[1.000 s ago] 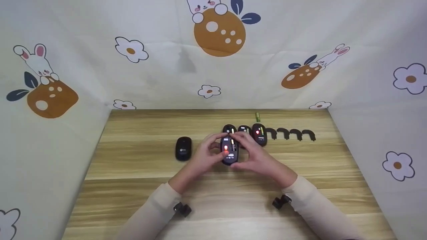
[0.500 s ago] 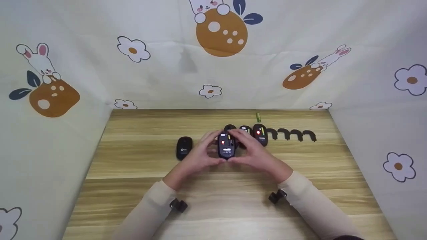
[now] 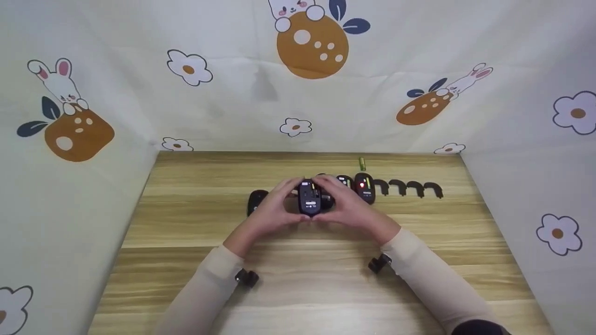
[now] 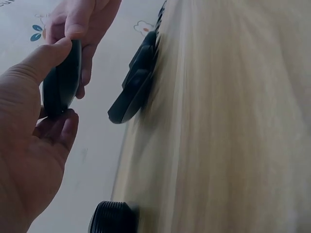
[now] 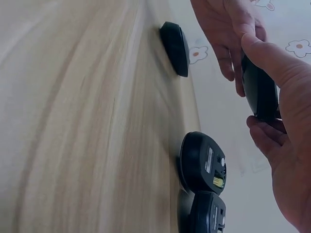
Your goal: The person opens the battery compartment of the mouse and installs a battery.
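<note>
A black computer mouse is held above the table, underside facing up, with a battery in its uncovered slot. My left hand grips its left side, thumb at the near end and fingers at the far end. From the other side my right hand grips it the same way, the thumbs almost meeting. Both wrist views show the held mouse raised off the table between thumb and fingers. Just behind it lies another upturned mouse, largely hidden by the held mouse and my right hand.
Two more upturned mice lie right of centre; the rightmost mouse glows red. Several curved black covers form a row beyond. A green battery lies behind. Left, an upright mouse is partly behind my left hand.
Both hands have shifted the held mouse left and slightly away. The left thumb has slid off its underside to the near end. The red light on it no longer shows.
</note>
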A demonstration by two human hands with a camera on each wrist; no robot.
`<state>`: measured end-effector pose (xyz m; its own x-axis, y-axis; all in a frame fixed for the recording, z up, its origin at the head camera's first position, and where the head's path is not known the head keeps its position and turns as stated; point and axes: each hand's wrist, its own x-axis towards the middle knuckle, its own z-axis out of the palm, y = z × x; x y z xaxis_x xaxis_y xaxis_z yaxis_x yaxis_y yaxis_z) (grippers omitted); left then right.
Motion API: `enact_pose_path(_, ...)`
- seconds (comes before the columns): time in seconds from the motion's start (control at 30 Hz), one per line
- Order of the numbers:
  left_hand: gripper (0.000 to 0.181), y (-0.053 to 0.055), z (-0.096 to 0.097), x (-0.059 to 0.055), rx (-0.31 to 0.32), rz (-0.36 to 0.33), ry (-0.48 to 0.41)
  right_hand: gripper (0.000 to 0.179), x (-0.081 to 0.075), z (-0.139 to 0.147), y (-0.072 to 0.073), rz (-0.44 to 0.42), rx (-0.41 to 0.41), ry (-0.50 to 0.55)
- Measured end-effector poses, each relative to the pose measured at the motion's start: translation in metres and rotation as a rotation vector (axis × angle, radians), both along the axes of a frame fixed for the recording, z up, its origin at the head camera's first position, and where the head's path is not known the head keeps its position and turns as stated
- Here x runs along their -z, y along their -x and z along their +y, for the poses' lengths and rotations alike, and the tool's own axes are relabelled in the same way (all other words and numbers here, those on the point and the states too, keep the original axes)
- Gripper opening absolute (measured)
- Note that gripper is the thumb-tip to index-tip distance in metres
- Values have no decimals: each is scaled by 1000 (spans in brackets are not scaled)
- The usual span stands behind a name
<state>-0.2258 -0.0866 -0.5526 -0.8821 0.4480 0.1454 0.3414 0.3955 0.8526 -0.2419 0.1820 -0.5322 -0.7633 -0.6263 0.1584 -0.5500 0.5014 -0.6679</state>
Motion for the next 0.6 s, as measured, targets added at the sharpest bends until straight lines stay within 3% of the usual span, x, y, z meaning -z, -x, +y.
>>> enact_pose_path(0.3, 98, 13, -7, 0, 10, 54, 107, 99, 6, -10, 17, 38, -15, -30)
enact_pose_path(0.6, 102, 23, -15, 1, -16, 62, 165, 101, 10, -22, 26, 38, 30, -100)
